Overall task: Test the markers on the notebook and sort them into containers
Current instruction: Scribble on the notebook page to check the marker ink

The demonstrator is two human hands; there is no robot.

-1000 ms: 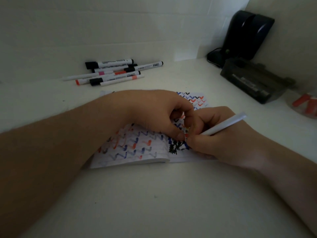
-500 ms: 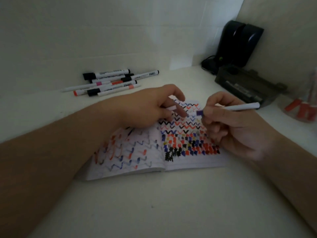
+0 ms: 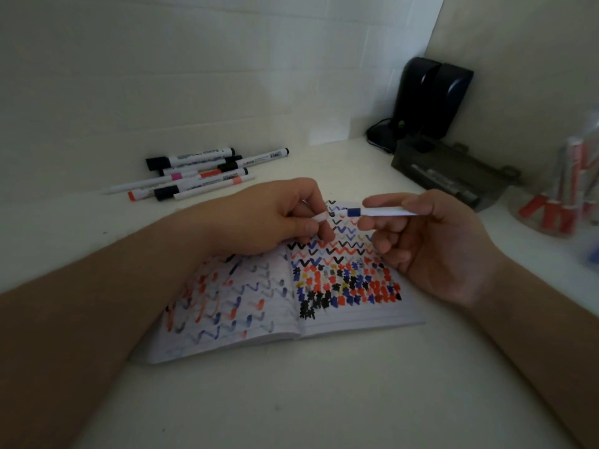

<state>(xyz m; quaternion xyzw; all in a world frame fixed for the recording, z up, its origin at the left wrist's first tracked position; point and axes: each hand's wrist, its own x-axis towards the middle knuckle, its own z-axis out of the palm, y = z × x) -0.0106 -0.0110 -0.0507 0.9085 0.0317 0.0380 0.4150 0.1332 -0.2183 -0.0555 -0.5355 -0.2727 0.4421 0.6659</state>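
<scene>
Right hand (image 3: 434,247): fingers (image 3: 382,202) curled around a slim white marker with a blue band near its tip (image 3: 379,211), held level above the far edge of the notebook, tip pointing toward the left hand. Thumb and forefinger pinch the barrel; the remaining fingers are folded beneath it.

Left hand (image 3: 278,215): fingers (image 3: 311,196) curled and pinching a small white cap (image 3: 321,217), held just beside the marker tip, apart from it by a narrow gap. Forearm lies across the left page.

Below both hands: open lined paper notebook (image 3: 356,319), flat on the white tabletop (image 3: 291,400). Right page carries rows of zigzag strokes in black, blue and orange-red, with dense blotches of the same colours underneath. Left page shows fainter zigzags in blue and orange-red.

Far left, near the wall: loose cluster of white-barrelled markers (image 3: 197,175) lying on the tabletop, some with black caps, one with an orange-red end, one with a pink band. Well apart from the notebook.

Far right: dark rectangular tray (image 3: 453,171) on the tabletop, contents unclear. Behind it, in the corner, a pair of black rounded speakers (image 3: 431,98) standing upright. At the right edge of view, a clear round container (image 3: 557,218) holding several markers with red caps; blurred, count not readable.
</scene>
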